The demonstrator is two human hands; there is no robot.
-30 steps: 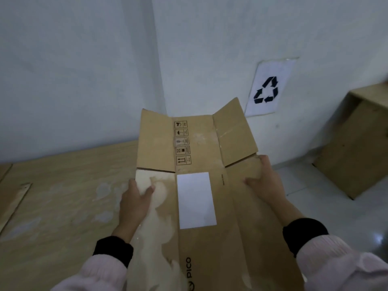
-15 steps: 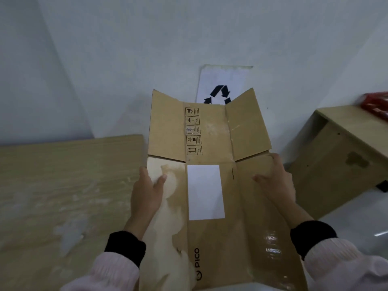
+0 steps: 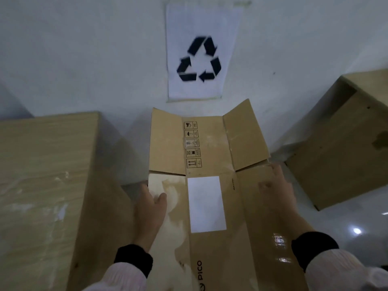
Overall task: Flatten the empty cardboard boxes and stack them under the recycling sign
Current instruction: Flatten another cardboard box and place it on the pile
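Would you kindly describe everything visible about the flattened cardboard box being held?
The flattened cardboard box is brown, scuffed and pale on its left panel, with a white label, handling symbols and "PICO" print. Its two far flaps splay outward. The left hand and right hand grip its sides, holding it below the recycling sign.

The left hand and right hand are bare, with 2 pale pink sleeves ending in black cuffs.

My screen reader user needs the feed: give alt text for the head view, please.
Both hands, left hand and right hand, hold a flattened cardboard box below the recycling sign on the wall, between two wooden units.
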